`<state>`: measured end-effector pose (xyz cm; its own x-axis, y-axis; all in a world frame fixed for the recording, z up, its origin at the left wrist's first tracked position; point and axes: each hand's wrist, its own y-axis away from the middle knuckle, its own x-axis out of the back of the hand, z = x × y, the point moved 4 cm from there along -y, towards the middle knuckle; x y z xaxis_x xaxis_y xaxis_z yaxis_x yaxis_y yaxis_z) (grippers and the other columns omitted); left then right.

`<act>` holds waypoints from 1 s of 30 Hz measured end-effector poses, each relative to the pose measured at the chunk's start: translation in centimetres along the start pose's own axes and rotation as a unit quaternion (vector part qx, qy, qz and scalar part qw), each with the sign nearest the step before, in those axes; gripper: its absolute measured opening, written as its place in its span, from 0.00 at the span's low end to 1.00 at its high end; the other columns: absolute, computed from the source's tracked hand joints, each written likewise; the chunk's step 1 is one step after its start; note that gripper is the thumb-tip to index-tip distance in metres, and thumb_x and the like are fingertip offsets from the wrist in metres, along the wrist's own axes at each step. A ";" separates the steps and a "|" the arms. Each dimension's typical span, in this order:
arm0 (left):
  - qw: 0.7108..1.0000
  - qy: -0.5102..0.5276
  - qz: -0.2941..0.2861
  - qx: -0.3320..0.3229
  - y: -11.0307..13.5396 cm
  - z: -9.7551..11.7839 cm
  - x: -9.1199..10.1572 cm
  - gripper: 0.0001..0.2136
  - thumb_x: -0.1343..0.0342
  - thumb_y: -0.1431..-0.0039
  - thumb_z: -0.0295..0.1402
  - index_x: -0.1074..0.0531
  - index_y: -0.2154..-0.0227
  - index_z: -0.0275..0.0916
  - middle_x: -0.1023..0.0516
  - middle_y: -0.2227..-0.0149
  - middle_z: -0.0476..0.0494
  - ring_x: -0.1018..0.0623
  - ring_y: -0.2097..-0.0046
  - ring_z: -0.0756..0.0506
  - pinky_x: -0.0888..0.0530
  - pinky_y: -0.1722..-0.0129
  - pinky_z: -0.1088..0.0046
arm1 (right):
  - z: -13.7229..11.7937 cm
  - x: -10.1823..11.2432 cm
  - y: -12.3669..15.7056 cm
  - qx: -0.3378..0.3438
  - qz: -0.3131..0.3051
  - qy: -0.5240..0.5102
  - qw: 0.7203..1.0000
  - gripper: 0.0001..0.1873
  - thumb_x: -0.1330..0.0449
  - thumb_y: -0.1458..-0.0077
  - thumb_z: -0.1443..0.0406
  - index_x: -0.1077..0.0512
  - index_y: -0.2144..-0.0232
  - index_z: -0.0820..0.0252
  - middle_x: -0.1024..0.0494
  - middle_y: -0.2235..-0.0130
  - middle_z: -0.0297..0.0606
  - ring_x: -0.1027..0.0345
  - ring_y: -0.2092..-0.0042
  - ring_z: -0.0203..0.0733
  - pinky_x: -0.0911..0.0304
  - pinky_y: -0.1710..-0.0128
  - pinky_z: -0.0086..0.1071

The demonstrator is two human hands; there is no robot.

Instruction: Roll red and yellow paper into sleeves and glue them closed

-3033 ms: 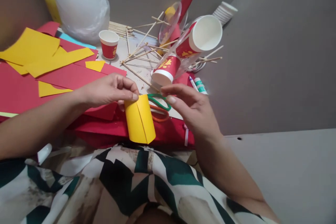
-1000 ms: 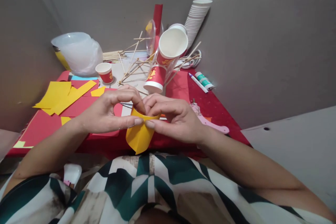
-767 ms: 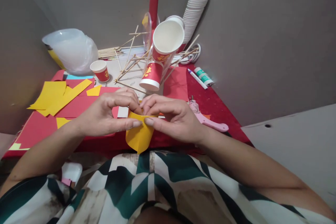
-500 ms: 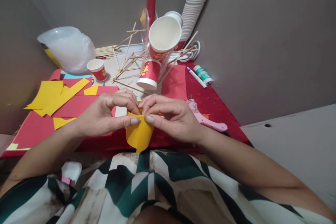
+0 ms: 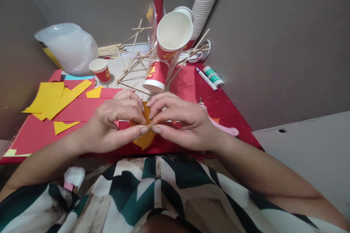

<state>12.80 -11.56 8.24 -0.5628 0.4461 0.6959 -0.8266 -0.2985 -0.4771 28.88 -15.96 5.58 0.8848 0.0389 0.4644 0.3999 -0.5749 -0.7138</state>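
Observation:
A rolled piece of yellow paper [image 5: 144, 140] is held in front of my body, above the near edge of the table. My left hand [image 5: 117, 122] pinches its near rim from the left, thumb outside and fingers within the curl. From the right, my right hand [image 5: 183, 122] grips the same rim, its thumb tip meeting the left thumb tip. Both hands cover much of the paper, so how its edges overlap is hidden. Beyond the hands, two joined red and white paper cups [image 5: 156, 76] stand within a frame of thin wooden sticks [image 5: 131, 69].
Red sheets [image 5: 73, 111] and yellow paper pieces [image 5: 50, 96] lie at left, near a single paper cup [image 5: 100, 71] and a plastic bag [image 5: 68, 49]. A tall cup stack [image 5: 207, 3] leans at the back. A marker [image 5: 206, 79] and a pink glue gun [image 5: 224, 127] lie at right.
The yellow roll has tipped, its near rim turning toward me and more of its inside showing. Both hands keep their pinch and have shifted slightly; the camera view has moved a little.

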 end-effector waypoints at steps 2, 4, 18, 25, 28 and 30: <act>0.999 -0.050 0.009 -0.019 0.2 0.3 0.0 0.04 0.38 0.43 0.25 0.27 0.71 0.39 0.22 0.71 0.48 0.24 0.63 0.47 0.29 0.52 0.63 | -0.2 0.1 -0.2 0.021 -0.019 0.028 0.999 0.04 0.41 0.40 0.71 0.27 0.67 0.59 0.22 0.65 0.40 0.27 0.53 0.44 0.32 0.47 0.45; 0.992 -0.116 0.022 -0.032 0.4 0.5 0.0 0.03 0.39 0.43 0.26 0.27 0.71 0.40 0.22 0.71 0.48 0.24 0.61 0.46 0.31 0.46 0.59 | -0.2 0.1 -0.3 0.037 -0.030 0.059 0.997 0.04 0.41 0.40 0.72 0.26 0.66 0.60 0.22 0.64 0.41 0.28 0.51 0.44 0.33 0.45 0.45; 0.956 -0.253 0.146 -0.023 1.8 1.4 1.7 0.04 0.38 0.46 0.29 0.25 0.72 0.45 0.23 0.73 0.52 0.23 0.61 0.44 0.37 0.38 0.48 | -0.1 3.2 1.1 0.002 0.174 0.143 0.974 0.17 0.35 0.46 0.70 0.22 0.55 0.49 0.20 0.56 0.40 0.27 0.51 0.50 0.32 0.48 0.49; 0.922 -0.035 0.370 0.112 3.4 -2.0 2.7 0.02 0.35 0.45 0.34 0.22 0.71 0.45 0.21 0.70 0.51 0.23 0.63 0.46 0.26 0.51 0.61 | 1.4 1.7 2.4 -0.235 0.230 -0.016 0.944 0.02 0.35 0.44 0.66 0.20 0.68 0.53 0.19 0.67 0.35 0.25 0.64 0.40 0.28 0.63 0.34; 0.880 0.068 0.430 0.191 3.9 -3.6 2.9 0.06 0.33 0.47 0.39 0.21 0.70 0.44 0.21 0.70 0.50 0.23 0.64 0.47 0.24 0.58 0.68 | 2.4 0.3 3.1 -0.339 0.237 -0.127 0.901 0.05 0.32 0.46 0.61 0.21 0.70 0.56 0.20 0.74 0.33 0.27 0.72 0.34 0.30 0.70 0.27; 0.859 0.116 0.447 0.221 4.1 -4.3 2.9 0.08 0.32 0.49 0.41 0.20 0.71 0.44 0.21 0.70 0.51 0.23 0.65 0.48 0.24 0.60 0.70 | 3.0 -0.8 3.5 -0.386 0.234 -0.206 0.868 0.10 0.31 0.48 0.57 0.21 0.70 0.58 0.21 0.76 0.33 0.29 0.75 0.33 0.31 0.74 0.26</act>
<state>7.85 -7.89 5.98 -0.9999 0.0115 0.0070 -0.0135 -0.8778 -0.4789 30.30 -15.56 1.21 0.9812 -0.1496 -0.1222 -0.1657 -0.9769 -0.1348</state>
